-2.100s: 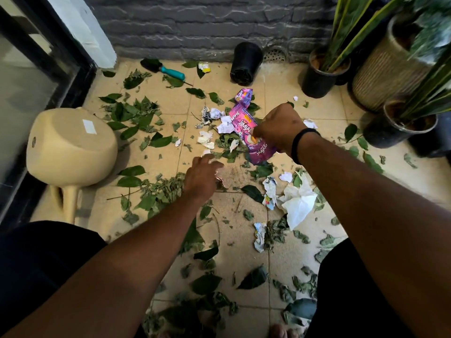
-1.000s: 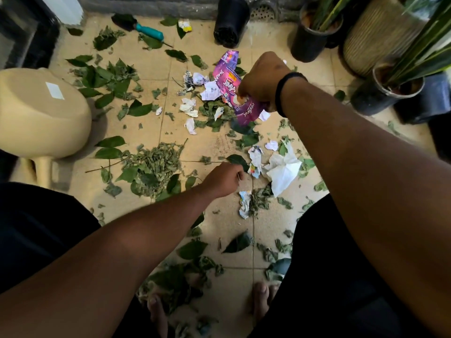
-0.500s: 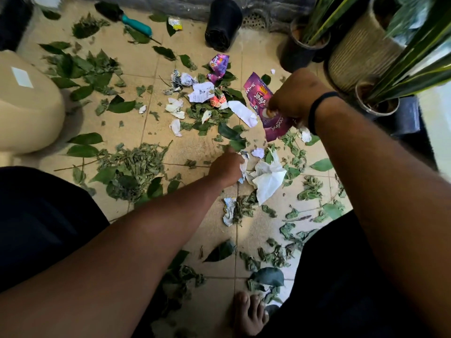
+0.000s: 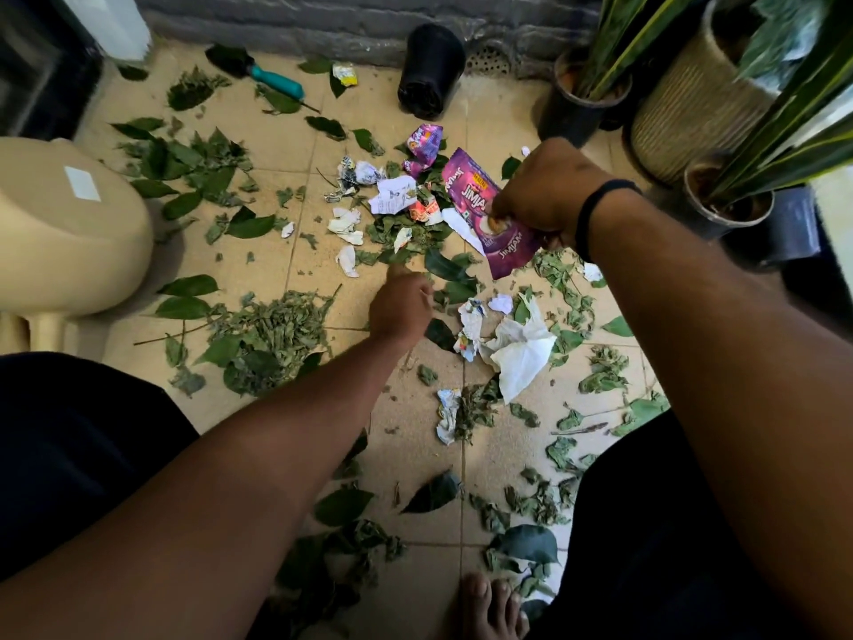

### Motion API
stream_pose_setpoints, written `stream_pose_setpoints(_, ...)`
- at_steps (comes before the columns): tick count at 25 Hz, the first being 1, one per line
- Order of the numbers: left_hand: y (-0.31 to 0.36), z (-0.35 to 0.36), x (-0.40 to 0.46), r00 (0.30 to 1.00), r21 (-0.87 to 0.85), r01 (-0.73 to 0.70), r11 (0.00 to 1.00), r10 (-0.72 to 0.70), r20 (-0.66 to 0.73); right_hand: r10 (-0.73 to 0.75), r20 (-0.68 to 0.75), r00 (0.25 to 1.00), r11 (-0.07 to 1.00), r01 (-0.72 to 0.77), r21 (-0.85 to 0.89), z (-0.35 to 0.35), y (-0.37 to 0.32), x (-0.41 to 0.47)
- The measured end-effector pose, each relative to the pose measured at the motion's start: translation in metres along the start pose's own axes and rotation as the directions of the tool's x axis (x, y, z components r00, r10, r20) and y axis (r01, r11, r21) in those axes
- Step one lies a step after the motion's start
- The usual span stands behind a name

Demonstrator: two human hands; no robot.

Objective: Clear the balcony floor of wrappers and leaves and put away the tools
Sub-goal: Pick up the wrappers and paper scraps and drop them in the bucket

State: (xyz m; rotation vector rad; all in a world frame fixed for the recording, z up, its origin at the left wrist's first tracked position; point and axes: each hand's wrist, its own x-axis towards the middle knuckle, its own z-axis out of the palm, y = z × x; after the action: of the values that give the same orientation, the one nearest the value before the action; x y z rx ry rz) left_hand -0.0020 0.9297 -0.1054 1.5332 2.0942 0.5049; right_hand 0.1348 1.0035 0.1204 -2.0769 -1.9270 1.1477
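Observation:
My right hand (image 4: 544,191) grips a purple Jim Jam wrapper (image 4: 480,210), held just above the tiled floor (image 4: 286,145). My left hand (image 4: 401,309) is low over the tiles with its fingers curled under, knuckles up, beside green leaves (image 4: 445,267); its grasp is hidden. A second purple wrapper (image 4: 422,143), torn paper scraps (image 4: 392,198) and a crumpled white tissue (image 4: 521,353) lie among the scattered leaves. A heap of small dried leaves (image 4: 272,325) sits left of my left hand. A trowel with a teal handle (image 4: 277,83) lies near the back wall.
A beige watering can (image 4: 60,233) stands at the left edge. A black pot (image 4: 431,69) lies tipped by the wall drain. Potted plants (image 4: 581,103), a woven planter (image 4: 692,99) and another pot (image 4: 724,210) crowd the right. My bare foot (image 4: 489,607) is at the bottom.
My right hand carried the purple wrapper rightward, away from the scrap pile. My left hand shifted from the white scrap by the tissue up toward the leaves. The view swung a little.

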Motion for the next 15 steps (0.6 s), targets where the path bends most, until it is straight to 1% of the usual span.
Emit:
stream_pose_setpoints(2,-0.024,-0.019,0.017,0.993,0.054,0.114,0.992,-0.112,-0.039,-0.006,0.026,1.000,1.000,0.007,-0.023,0.006,-0.001,0.001)
stream_pose_setpoints(4,-0.050,-0.030,0.029,0.975,0.119,0.220,0.968,-0.217,-0.035,-0.014,0.041,0.999,0.999,0.016,-0.045,0.010,-0.003,0.003)
stream_pose_setpoints(6,-0.070,-0.033,0.033,0.957,0.124,0.289,0.949,-0.289,-0.017,-0.018,0.047,0.999,0.999,0.020,-0.039,0.011,-0.007,0.003)
stream_pose_setpoints(7,-0.077,-0.033,0.033,0.955,0.125,0.295,0.947,-0.297,0.000,-0.022,0.050,0.998,0.999,0.024,-0.037,0.013,-0.009,0.004)
stream_pose_setpoints(10,-0.087,-0.033,0.034,0.965,0.169,0.237,0.957,-0.251,0.070,-0.046,0.065,0.997,0.997,0.050,-0.058,0.020,-0.014,0.005)
stream_pose_setpoints(12,-0.086,-0.035,0.034,0.967,0.196,0.219,0.956,-0.240,0.090,-0.055,0.083,0.995,0.996,0.061,-0.070,0.024,-0.018,0.007)
stream_pose_setpoints(14,-0.080,-0.042,0.032,0.965,0.218,0.229,0.949,-0.251,0.077,-0.063,0.088,0.994,0.995,0.069,-0.068,0.027,-0.022,0.009)
stream_pose_setpoints(15,-0.075,-0.048,0.031,0.963,0.204,0.258,0.944,-0.269,0.029,-0.069,0.089,0.994,0.995,0.075,-0.064,0.030,-0.024,0.012)
